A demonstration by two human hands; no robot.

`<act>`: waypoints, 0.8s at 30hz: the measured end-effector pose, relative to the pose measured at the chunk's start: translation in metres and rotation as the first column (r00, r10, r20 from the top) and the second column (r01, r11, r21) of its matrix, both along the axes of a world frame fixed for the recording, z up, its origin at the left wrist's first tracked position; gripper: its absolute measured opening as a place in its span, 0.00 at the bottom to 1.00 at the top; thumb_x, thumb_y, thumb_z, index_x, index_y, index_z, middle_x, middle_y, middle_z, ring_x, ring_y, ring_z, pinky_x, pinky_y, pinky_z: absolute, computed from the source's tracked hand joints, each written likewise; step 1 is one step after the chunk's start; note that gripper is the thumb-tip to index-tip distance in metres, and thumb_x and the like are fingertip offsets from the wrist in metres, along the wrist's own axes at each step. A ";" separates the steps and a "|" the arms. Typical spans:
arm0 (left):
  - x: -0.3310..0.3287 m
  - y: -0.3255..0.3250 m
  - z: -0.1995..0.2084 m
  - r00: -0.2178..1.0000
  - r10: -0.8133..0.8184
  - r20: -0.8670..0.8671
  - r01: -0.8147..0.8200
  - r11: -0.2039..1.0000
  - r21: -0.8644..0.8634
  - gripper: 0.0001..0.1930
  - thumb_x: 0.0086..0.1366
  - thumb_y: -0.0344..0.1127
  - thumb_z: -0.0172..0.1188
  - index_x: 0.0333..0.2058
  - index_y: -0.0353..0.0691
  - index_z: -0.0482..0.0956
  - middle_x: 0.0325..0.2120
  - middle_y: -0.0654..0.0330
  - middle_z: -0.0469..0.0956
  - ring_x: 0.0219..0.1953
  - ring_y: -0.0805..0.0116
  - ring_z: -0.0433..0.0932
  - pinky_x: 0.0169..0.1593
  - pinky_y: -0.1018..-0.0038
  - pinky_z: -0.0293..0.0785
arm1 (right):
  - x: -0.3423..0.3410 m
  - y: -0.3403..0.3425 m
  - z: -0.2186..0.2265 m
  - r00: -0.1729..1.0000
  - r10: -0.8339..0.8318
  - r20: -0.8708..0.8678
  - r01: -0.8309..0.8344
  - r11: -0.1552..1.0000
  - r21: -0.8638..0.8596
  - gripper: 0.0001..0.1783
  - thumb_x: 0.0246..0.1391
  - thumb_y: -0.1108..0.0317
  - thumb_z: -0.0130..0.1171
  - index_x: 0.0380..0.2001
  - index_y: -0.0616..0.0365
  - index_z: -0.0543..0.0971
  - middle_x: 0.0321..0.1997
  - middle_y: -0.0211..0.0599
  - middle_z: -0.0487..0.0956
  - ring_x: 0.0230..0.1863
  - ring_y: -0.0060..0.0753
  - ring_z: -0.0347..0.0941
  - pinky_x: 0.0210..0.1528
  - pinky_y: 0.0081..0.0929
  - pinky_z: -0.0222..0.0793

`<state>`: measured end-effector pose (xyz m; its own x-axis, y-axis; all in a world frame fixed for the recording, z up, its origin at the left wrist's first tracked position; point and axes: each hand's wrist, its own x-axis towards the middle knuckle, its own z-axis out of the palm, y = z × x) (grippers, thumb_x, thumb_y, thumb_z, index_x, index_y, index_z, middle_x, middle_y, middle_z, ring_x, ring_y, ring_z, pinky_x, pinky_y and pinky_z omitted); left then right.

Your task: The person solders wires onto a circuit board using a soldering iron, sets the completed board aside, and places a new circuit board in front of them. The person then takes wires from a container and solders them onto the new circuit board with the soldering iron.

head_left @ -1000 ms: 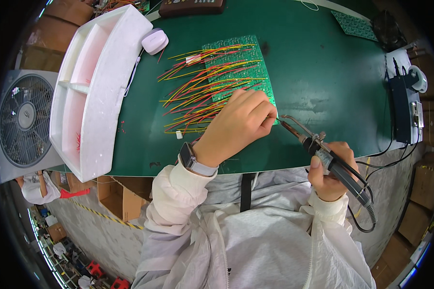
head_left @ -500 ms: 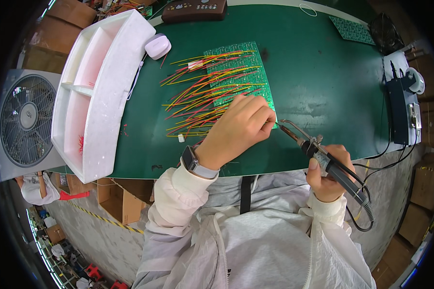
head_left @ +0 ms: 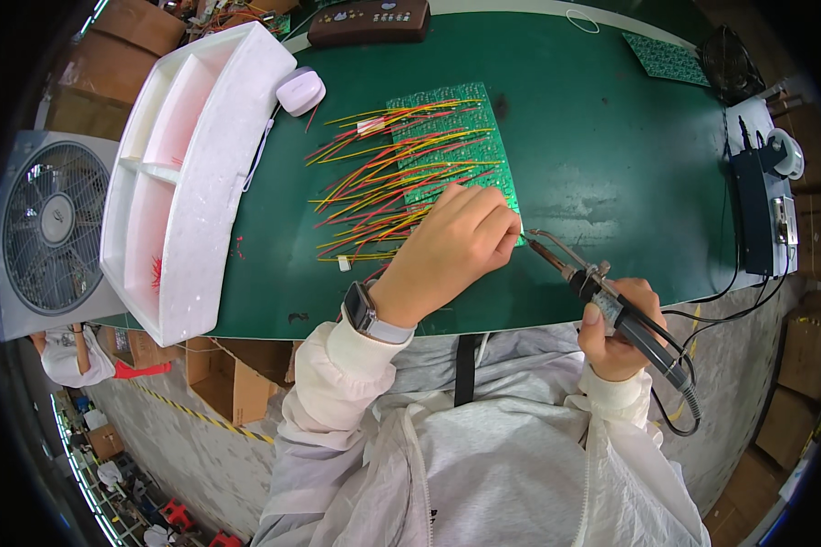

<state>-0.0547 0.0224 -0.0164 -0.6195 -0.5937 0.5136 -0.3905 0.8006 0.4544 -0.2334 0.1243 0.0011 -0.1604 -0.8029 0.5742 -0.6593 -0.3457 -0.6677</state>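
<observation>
A green circuit board panel (head_left: pixel 504 178) lies on the green work mat, with rows of red and yellow wires (head_left: pixel 360 187) standing out past its left edge. Over the panel's near right corner rests my left hand (head_left: pixel 456 246), fingers closed in a pinch; what they hold is hidden behind them. My right hand (head_left: pixel 618 342) grips a soldering iron (head_left: pixel 649 345) fitted with a thin curved metal tube. The iron's tip points up and left, close to the left fingertips at the panel's corner. Whether the tip touches the board, I cannot tell.
A white foam tray (head_left: pixel 201 205) with compartments stands at left, beside a fan (head_left: pixel 57 217). Near it lies a pale lilac case (head_left: pixel 301 91). A brown box (head_left: pixel 368 22) sits at the back. At right are a dark soldering station (head_left: pixel 755 214), cables and another green board (head_left: pixel 664 58).
The soldering iron's handle end has shifted slightly to the left with my right hand. My left hand stays almost in place at the panel's corner.
</observation>
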 end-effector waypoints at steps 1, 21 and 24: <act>0.000 0.000 0.000 1.000 0.000 0.006 0.000 1.000 0.004 0.11 0.40 0.22 0.58 0.23 0.40 0.68 0.20 0.64 0.65 0.24 0.67 0.67 0.32 0.74 0.62 | 0.000 0.001 -0.001 1.000 -0.001 0.001 0.001 1.000 -0.002 0.14 0.33 0.69 0.61 0.24 0.62 0.69 0.20 0.38 0.73 0.17 0.30 0.70 0.21 0.20 0.66; -0.003 0.002 0.004 0.999 0.011 0.044 -0.010 1.000 -0.027 0.11 0.41 0.22 0.59 0.24 0.39 0.67 0.20 0.64 0.65 0.25 0.68 0.67 0.31 0.74 0.61 | -0.005 0.003 -0.001 0.996 0.037 0.085 -0.035 0.999 -0.020 0.14 0.32 0.71 0.61 0.24 0.63 0.69 0.20 0.40 0.73 0.18 0.29 0.69 0.21 0.20 0.65; -0.003 0.002 0.004 0.999 0.013 0.044 -0.012 0.999 -0.033 0.10 0.41 0.22 0.58 0.24 0.39 0.67 0.20 0.64 0.65 0.25 0.68 0.67 0.31 0.74 0.61 | -0.007 0.003 -0.002 0.995 0.038 0.093 -0.035 0.999 -0.029 0.13 0.33 0.72 0.60 0.24 0.64 0.69 0.20 0.39 0.72 0.17 0.27 0.68 0.21 0.19 0.64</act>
<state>-0.0572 0.0240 -0.0121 -0.6345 -0.5848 0.5055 -0.4197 0.8098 0.4101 -0.2403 0.1271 -0.0010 -0.1851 -0.7935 0.5797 -0.5811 -0.3873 -0.7157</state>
